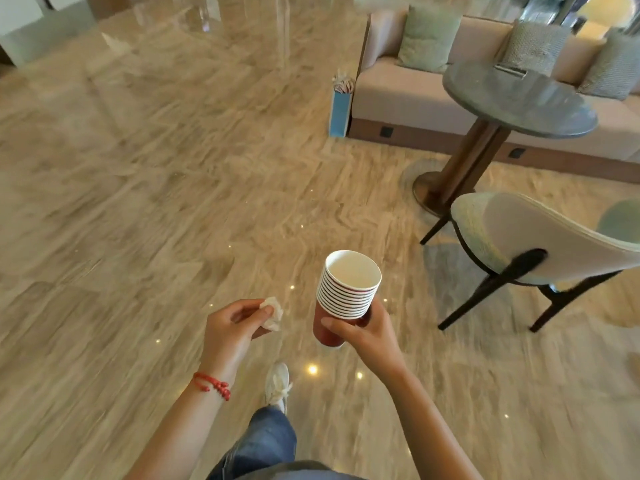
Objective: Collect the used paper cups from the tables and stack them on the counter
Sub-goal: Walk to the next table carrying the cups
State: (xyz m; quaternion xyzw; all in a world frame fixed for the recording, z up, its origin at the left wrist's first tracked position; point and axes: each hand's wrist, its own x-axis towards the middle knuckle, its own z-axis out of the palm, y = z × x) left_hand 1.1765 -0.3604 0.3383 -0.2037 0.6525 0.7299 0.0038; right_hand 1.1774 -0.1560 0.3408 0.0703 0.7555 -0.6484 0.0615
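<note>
The stack of cups [348, 289] is carried in the right hand [367, 332], in front of the body and above the floor [138, 202]. The fingers [337, 323] of that hand are clamped around the red lower wall of the outermost cup, below the band of nested white rims. The long axis of the stack runs close to upright, with the open mouth tipped slightly toward the camera; the top cup looks empty inside.

The left hand [235, 327] is level with the stack and just beside it, on its left, not touching it. Its fingers are closed on a crumpled white tissue [273, 313], so this hand is not free to steady or receive the cups.

A round desk [519, 98] stands ahead and to the right, well apart from the stack, with a chair [540, 237] between it and the person. A flat object [510, 69] lies at the far edge of the desk; the view is too blurred to identify it, and no cup is apparent on that desk. No counter can be made out with certainty in this view.

Judgement: collection appears well advanced, and the set-down falls to the right hand. The upright axis should be held through the carry, because the stack is gripped only near its base.
</note>
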